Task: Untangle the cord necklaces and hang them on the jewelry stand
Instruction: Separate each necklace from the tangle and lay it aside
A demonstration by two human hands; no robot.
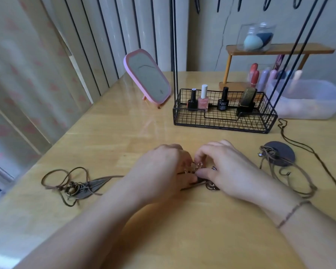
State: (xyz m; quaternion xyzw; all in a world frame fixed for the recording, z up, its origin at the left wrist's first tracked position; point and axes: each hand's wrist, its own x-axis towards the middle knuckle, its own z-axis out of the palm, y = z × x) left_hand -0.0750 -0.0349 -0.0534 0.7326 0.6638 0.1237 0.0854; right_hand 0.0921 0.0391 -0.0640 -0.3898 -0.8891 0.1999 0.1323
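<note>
Head view: two bare hands meet in the middle of a yellow wooden table (124, 133). The left hand (163, 169) has its fingers curled down around a knot of brown cord (192, 184). The right hand (227, 167) is at 3 o'clock from it, touching it. Its thumb and first finger pinch small shiny metal rings (197, 165) that sit on the same cord. Both hands hold tight, with fingers close together. A thin bracelet (291, 213) goes around the right wrist.

At 9 o'clock from the hands lies a leaf necklace (80, 186). Its brown cord makes loose loops, and a dark metal leaf lies on top. One strand runs from it toward the left hand.

At 3 o'clock from the hands lies a disc necklace (279, 156). It has a round dark disc with brown cord wrapped over it. More cord loops below the disc, and a long strand runs off to the right edge.

At 12 o'clock stands the jewelry stand (223, 121). It has a black wire basket at the bottom and tall thin black rods going up. Black hooks show at the very top. Nail polish bottles (203, 100) stand in the basket.

A pink mirror (147, 76) leans at 11 o'clock. A clear plastic box (308, 100) and a small wooden shelf (279, 49) sit at 1 o'clock.
</note>
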